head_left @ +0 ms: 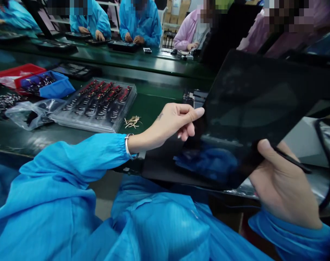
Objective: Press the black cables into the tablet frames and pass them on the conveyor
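Two bare hands hold one dark glossy panel (252,119), tilted up on a slant above the person's lap. Nearest, the right hand (283,185) is closed on the panel's lower right corner: the thumb presses flat on the front face, the palm and remaining fingers are hidden behind. A thin black stylus-like tool (292,161) lies across that hand, pinned by the grip. A little farther in, the left hand (172,123) is half closed at the panel's left edge; the thumb lies along the front near the upper corner, and the curled fingers touch the edge below it, some tucked behind. A metal bracelet (129,146) circles that wrist at the cuff of the blue sleeve (72,170).

The panel's lower edge hangs just over the near rim of the green workbench (151,105). Open bench shows between the left hand and a clear plastic tray (99,103) of small parts, with a few pale scraps (132,122) beside it. A black cable (328,159) loops close to the right hand. Farther left sit a crumpled plastic bag (31,114) and a blue bin (52,85). Beyond, other workers in blue coats (140,21) sit at the far bench.
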Tool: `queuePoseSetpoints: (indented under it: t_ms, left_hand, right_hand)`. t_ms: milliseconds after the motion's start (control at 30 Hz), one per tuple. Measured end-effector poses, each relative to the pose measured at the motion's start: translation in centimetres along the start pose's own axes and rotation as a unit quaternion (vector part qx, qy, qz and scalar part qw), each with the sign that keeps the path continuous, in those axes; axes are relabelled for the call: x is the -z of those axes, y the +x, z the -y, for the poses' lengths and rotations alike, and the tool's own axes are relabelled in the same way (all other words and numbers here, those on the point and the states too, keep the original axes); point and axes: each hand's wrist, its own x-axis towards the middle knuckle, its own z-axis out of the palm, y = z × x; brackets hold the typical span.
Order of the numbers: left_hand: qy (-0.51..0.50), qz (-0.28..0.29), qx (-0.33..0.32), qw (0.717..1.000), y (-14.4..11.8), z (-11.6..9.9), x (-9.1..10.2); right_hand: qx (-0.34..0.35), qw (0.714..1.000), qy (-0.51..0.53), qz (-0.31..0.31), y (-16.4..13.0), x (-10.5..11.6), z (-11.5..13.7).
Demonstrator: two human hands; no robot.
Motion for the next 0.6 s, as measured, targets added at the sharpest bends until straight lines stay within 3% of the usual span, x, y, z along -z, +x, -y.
queuePoseSetpoints:
  t_ms: [100,233,600]
  left_hand:
    - [-0.025,-0.017,0.065,0.997,0.1,0.8,0.2]
    - [-0.030,-0.037,0.125,0.991,0.2,1.5,0.6]
    - [-0.030,-0.057,0.162,0.985,0.6,2.3,1.0]
  right_hand:
    - [-0.117,0.985,0.128,-0.015,-0.1,-0.7,0.0]
    - [-0.185,0.965,0.185,-0.027,0.0,-1.2,-0.3]
    - [-0.234,0.948,0.217,-0.007,0.7,-1.3,-1.9]
